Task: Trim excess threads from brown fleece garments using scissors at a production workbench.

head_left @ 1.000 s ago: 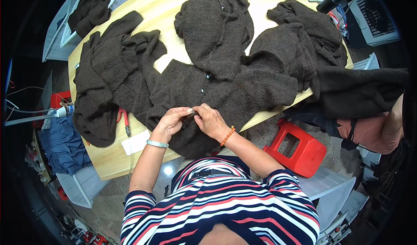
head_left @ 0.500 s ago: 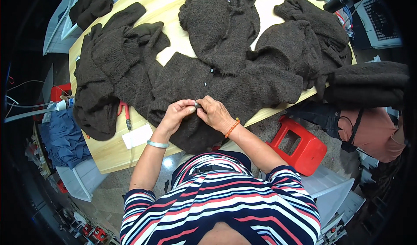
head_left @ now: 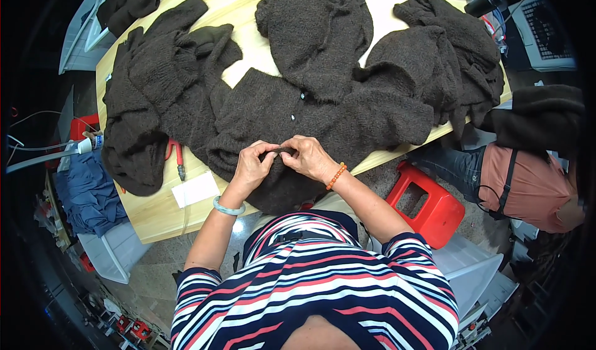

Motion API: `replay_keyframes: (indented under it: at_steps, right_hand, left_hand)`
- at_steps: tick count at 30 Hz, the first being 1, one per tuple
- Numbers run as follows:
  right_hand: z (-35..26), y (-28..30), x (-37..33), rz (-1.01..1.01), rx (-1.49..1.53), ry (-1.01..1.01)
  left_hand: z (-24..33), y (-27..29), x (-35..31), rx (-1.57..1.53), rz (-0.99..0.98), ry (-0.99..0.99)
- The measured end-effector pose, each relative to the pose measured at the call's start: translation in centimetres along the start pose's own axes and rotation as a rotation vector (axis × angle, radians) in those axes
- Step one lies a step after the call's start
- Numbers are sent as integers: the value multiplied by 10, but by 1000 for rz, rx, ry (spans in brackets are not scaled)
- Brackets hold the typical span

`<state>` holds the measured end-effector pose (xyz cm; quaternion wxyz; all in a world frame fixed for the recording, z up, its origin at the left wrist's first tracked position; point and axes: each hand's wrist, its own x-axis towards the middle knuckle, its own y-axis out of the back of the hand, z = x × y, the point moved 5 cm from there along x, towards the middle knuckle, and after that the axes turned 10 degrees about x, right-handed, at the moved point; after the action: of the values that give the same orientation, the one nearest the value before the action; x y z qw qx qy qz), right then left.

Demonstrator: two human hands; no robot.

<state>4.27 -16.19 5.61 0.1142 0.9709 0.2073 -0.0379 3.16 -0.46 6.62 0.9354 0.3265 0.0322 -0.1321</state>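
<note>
A dark brown knitted cardigan (head_left: pixel 323 117) with small pale buttons lies spread on the light wooden table (head_left: pixel 155 216), its lower part hanging over the near edge. My left hand (head_left: pixel 253 166) and my right hand (head_left: pixel 308 157) meet at that edge, and both pinch a fold of the knit between their fingertips. A pale bangle sits on my left wrist and an orange bead bracelet on my right. More dark knitted garments lie heaped at the left (head_left: pixel 146 95), back (head_left: pixel 316 24) and right (head_left: pixel 447 58) of the table.
Red-handled scissors (head_left: pixel 177 157) and a white paper slip (head_left: pixel 195 188) lie on the table left of my hands. A red plastic stool (head_left: pixel 428 204) stands to my right. Another person (head_left: pixel 528 176) sits at the far right with a dark garment. Blue cloth (head_left: pixel 87 195) lies at the left.
Both hands stayed together on the cardigan's edge, shifting their pinch slightly along the knit. The view has drifted a little.
</note>
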Motion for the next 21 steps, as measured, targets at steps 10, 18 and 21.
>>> replay_keyframes:
  at_steps: [10, 18, 21]
  right_hand:
    - [0, 3, 0, -110, -64, 37]
    - [3, 6, -1, -54, -35, 18]
    - [2, 5, 0, -28, -44, 23]
  left_hand:
    - [0, 1, 6, -12, -123, 18]
    - [5, -2, 6, 30, -57, -13]
    - [0, -4, 5, 20, 1, -47]
